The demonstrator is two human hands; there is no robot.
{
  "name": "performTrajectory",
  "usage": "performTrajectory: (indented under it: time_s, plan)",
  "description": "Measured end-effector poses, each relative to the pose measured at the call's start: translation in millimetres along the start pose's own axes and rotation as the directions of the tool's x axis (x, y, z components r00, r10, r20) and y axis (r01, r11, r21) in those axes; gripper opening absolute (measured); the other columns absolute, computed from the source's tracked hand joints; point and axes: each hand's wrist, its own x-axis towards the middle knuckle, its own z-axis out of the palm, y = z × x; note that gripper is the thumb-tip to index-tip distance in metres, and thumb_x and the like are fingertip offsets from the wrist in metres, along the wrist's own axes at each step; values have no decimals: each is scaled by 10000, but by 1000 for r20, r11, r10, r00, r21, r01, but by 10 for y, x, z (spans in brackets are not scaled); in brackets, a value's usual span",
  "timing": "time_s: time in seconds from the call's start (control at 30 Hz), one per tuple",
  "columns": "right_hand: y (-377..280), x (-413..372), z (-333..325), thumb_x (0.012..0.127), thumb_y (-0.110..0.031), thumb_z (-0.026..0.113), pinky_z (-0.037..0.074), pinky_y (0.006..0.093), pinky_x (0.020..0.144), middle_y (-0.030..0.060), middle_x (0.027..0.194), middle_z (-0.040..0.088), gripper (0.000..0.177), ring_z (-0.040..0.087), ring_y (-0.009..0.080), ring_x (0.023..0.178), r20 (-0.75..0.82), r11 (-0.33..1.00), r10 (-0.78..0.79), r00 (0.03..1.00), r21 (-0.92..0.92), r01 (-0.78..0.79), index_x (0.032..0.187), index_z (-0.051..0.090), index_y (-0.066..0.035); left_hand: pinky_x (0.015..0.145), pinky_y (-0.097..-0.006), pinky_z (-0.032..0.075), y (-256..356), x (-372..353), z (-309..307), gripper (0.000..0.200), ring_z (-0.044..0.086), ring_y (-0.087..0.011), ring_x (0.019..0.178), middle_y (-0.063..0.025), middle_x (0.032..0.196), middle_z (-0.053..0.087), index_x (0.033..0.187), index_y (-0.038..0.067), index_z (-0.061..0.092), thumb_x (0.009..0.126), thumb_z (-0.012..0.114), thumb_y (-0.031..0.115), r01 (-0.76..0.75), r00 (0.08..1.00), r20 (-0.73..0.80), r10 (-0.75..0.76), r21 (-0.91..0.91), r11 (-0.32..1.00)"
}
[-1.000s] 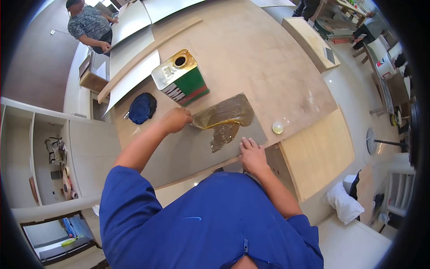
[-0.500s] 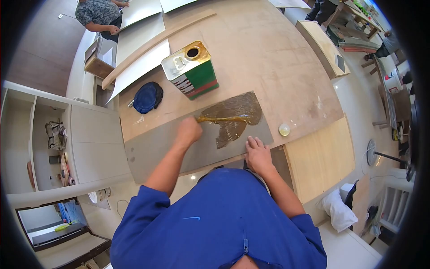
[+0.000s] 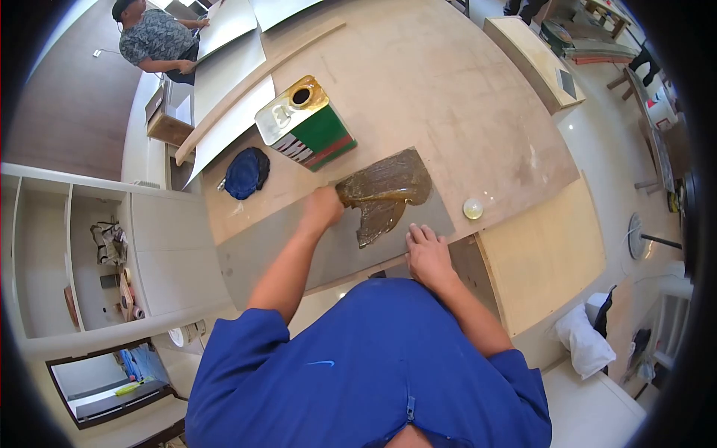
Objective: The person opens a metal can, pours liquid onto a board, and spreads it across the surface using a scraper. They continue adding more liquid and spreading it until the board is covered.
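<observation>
A grey rectangular board (image 3: 291,250) lies on the table in front of me, with a wet patch of brown, amber-looking glue (image 3: 385,190) spread over its right part. My left hand (image 3: 323,209) is closed in a fist at the left edge of this patch. What it grips is hidden behind the fingers. On the board's near edge, right of the glue, my right hand (image 3: 428,252) lies flat with its fingers stretched out and holds nothing. Beyond the board stands a green metal can (image 3: 317,134) with amber drips around its open spout.
A dark blue round item (image 3: 246,173) sits left of the can. Near the table's right corner is a small round pale object (image 3: 473,208). White sheets (image 3: 228,127) and a long wooden strip (image 3: 261,71) lie far left. Another person (image 3: 160,41) stands at the far left.
The amber ridge that ran right from my left fist has changed shape, and the glue patch is rearranged. My left hand has shifted slightly right relative to the board. My right hand stays put.
</observation>
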Motion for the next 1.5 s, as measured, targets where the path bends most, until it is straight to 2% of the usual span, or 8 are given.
performTrajectory:
  time_s: [0.17, 0.47, 0.67, 0.87, 0.97, 1.27, 1.37, 1.5]
  plan:
    - [49, -3, -51, 894, -234, 630, 437, 506, 979, 113, 1473, 491, 479, 457, 298, 1350, 35, 1000, -28, 999, -5, 28, 1319, 599, -16, 855, -524, 544, 410, 269, -98, 230, 693, -441, 967, -281, 1051, 705, 987, -13, 707, 842, 578, 112, 49, 995, 83, -47, -29, 998]
    - [117, -34, 30, 879, -232, 634, 440, 494, 950, 95, 1460, 505, 489, 466, 285, 1342, -28, 999, -47, 999, 3, 47, 1325, 606, -33, 919, -449, 501, -47, -163, -30, 291, 606, -344, 1067, -120, 1107, 647, 1100, 41, 677, 825, 583, 61, -171, 958, -189, 217, 230, 958]
    - [105, 17, -29, 878, -236, 633, 438, 504, 970, 98, 1468, 512, 482, 462, 293, 1351, 24, 998, -59, 998, 17, 59, 1316, 617, -37, 935, -459, 481, -384, -303, 534, 334, 599, -346, 1067, -152, 1116, 635, 1148, 4, 660, 831, 557, 24, -282, 881, -337, 332, 189, 941]
    - [91, 46, -80, 896, -208, 573, 428, 526, 991, 105, 1478, 505, 474, 456, 288, 1357, 73, 998, -58, 996, 23, 56, 1337, 605, -37, 922, -453, 485, -561, -441, 361, 345, 589, -348, 1085, -164, 1155, 620, 1189, -1, 638, 861, 548, 62, -236, 849, -470, 242, 73, 969]
    - [113, 51, -63, 882, -231, 620, 432, 527, 994, 112, 1493, 499, 492, 462, 308, 1356, 78, 998, -66, 995, 12, 65, 1335, 611, -37, 895, -449, 486, -676, -489, 513, 338, 586, -342, 1080, -156, 1142, 615, 1191, 9, 635, 873, 537, 68, -218, 894, -348, 282, 211, 953]
    - [52, 66, -180, 909, -217, 570, 436, 535, 1001, 116, 1483, 505, 460, 468, 315, 1347, 107, 998, -68, 992, 13, 67, 1327, 615, -31, 889, -455, 475, -421, -439, 452, 302, 583, -326, 1071, -135, 1109, 614, 1148, 12, 642, 877, 526, 75, -98, 935, -334, 123, 90, 991]
    - [67, 69, -156, 905, -217, 579, 438, 530, 996, 114, 1482, 507, 461, 469, 313, 1346, 124, 998, -66, 990, -2, 67, 1327, 614, -34, 883, -460, 482, -247, -450, 415, 286, 581, -334, 1083, -146, 1122, 614, 1125, -1, 648, 879, 522, 75, -250, 889, -386, 244, 36, 968]
    - [43, 64, -185, 910, -224, 577, 437, 531, 990, 109, 1483, 507, 459, 466, 304, 1351, 118, 998, -64, 991, 14, 63, 1326, 608, -33, 886, -459, 495, -233, -299, 338, 266, 580, -346, 1090, -157, 1129, 614, 1087, -11, 655, 861, 535, 61, -244, 874, -423, 239, 43, 969]
